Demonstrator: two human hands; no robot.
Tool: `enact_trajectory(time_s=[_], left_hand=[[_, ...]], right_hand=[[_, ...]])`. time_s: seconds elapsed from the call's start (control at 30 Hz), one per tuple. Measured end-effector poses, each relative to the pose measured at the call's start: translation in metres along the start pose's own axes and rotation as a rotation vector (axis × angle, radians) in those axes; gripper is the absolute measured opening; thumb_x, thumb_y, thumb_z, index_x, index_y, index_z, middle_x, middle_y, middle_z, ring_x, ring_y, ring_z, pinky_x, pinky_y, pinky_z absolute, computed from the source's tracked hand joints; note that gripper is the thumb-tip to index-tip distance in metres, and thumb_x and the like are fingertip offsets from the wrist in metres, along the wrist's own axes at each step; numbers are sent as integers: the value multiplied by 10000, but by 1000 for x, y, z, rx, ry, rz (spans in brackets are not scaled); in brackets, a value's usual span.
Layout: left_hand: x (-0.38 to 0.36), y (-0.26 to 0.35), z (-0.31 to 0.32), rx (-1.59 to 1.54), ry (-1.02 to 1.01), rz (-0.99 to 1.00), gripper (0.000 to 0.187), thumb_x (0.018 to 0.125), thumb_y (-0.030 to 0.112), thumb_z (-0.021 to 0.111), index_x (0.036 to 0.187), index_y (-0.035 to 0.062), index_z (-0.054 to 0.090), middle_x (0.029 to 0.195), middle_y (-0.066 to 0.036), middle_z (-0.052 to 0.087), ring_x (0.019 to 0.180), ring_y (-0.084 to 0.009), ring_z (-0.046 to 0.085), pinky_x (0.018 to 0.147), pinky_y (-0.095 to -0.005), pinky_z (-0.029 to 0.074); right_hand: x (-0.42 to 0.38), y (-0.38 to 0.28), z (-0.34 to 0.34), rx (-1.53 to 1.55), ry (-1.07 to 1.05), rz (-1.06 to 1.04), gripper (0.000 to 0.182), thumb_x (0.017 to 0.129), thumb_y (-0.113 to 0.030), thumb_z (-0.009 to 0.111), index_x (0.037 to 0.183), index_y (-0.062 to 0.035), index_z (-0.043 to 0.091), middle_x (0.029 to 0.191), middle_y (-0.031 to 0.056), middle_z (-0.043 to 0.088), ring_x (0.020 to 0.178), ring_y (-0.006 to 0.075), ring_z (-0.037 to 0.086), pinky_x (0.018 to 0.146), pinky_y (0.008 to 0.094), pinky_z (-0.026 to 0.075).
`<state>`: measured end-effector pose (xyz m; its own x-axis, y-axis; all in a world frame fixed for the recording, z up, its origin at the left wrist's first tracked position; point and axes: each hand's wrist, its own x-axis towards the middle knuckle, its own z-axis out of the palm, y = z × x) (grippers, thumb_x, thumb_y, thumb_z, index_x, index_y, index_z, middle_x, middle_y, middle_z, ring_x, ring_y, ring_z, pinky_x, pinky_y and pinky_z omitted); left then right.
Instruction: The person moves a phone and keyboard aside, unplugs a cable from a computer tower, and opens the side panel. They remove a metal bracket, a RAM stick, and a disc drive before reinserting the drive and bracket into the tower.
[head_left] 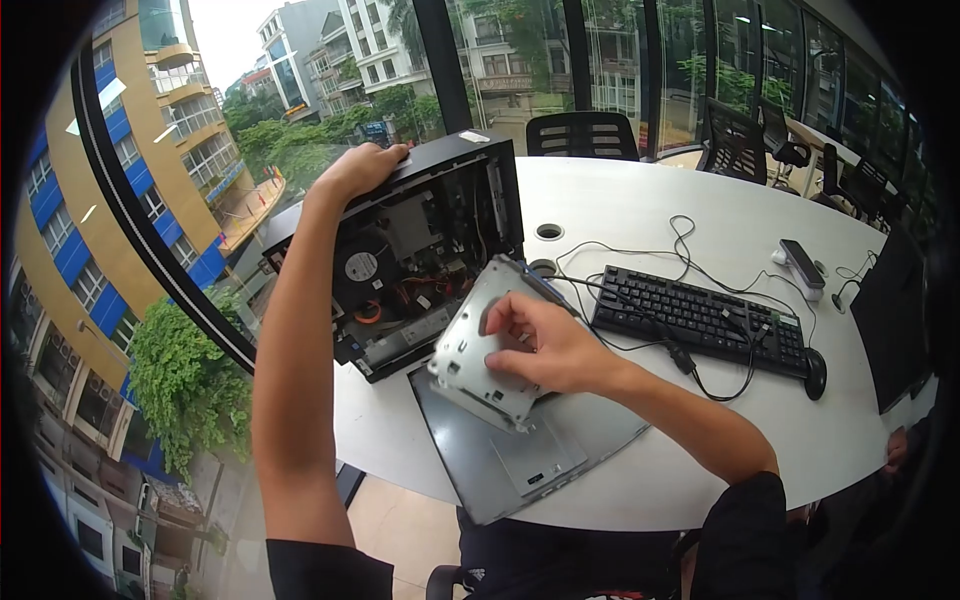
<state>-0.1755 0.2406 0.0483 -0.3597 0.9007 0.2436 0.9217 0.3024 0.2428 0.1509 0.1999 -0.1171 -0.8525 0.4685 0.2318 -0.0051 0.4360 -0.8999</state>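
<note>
A black desktop computer case [450, 160] stands at the table's left edge, its open side showing a fan, wires and boards. My left hand [362, 172] lies over its top edge, fingers curled round the far side and partly hidden. In front of the case, my right hand [545, 340] pinches a silver metal drive cage [465, 345] between thumb and fingers, tilted in the air. The cage has several holes and slots. Below it a flat metal side panel [450, 440] rests on the table, sticking out past the front edge.
A black keyboard [690, 315] with tangled cables [682, 358] lies to the right, a mouse [816, 374] beside it. Further right are a power strip [800, 265] and a dark monitor [895, 310]. Two round cable holes [549, 231] pierce the white table [620, 195]. Office chairs [582, 133] stand behind.
</note>
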Motion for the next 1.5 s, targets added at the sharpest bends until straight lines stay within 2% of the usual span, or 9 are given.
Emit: enact_trajectory(time_s=[0.07,0.2,0.37,0.67,0.8,0.97,1.07,1.3,1.5], left_hand=[[-1,0,0,14,13,8,766,1006,644,431,1154,-41,740,1194,-256,720,1157,-364,678,1026,-410,473],[-2,1,1,8,28,8,766,1005,639,436,1143,-50,740,1177,-264,721,1148,-369,679,1019,-413,475],[0,0,1,1,21,10,750,1006,625,449,1134,-54,740,1161,-258,726,1128,-364,683,1006,-406,481],[9,-9,4,-4,28,57,726,1015,603,445,1150,-48,738,1161,-251,729,1107,-352,687,1008,-400,481],[7,-3,1,7,-13,26,710,1028,586,429,1195,-39,723,1189,-241,725,1114,-335,682,1029,-391,470],[3,0,1,24,-7,13,708,1033,588,421,1230,-25,715,1208,-230,722,1135,-322,675,1049,-384,455],[3,-1,0,22,-10,37,701,1034,590,421,1238,-11,718,1202,-223,726,1131,-313,678,1052,-385,451],[1,0,-2,24,-22,17,689,1036,587,422,1235,1,724,1177,-214,732,1106,-303,682,1043,-386,456],[1,0,0,36,5,29,691,1030,588,423,1213,-3,731,1174,-217,732,1100,-308,683,1031,-392,465]], right_hand=[[6,-3,6,333,154,35,267,926,-64,717,1157,-34,586,980,28,632,835,103,600,796,289,513],[22,-17,17,792,473,118,247,962,-38,659,1197,-39,585,984,39,633,917,113,616,846,303,516],[57,-16,28,960,761,16,419,910,89,593,1303,0,478,1165,123,583,1069,203,614,949,331,509],[94,-19,44,1240,863,-71,524,806,59,531,1321,15,444,1197,170,522,1089,226,572,986,335,488],[106,-25,52,1243,889,2,546,789,4,577,1321,7,456,1201,152,494,1042,193,547,911,293,471],[117,-41,56,1323,930,-74,523,772,-42,598,1281,-8,484,1122,100,507,854,149,499,689,248,444],[123,-42,56,1312,943,-70,528,768,-64,611,1280,-34,487,1099,75,498,867,139,496,680,262,424],[137,-43,56,1357,1005,-110,514,783,-73,597,1281,-51,472,1101,77,494,970,173,511,836,299,441],[151,-36,51,1476,1016,-157,426,765,-55,588,1183,-22,517,1137,111,502,1093,238,499,1009,356,389]])
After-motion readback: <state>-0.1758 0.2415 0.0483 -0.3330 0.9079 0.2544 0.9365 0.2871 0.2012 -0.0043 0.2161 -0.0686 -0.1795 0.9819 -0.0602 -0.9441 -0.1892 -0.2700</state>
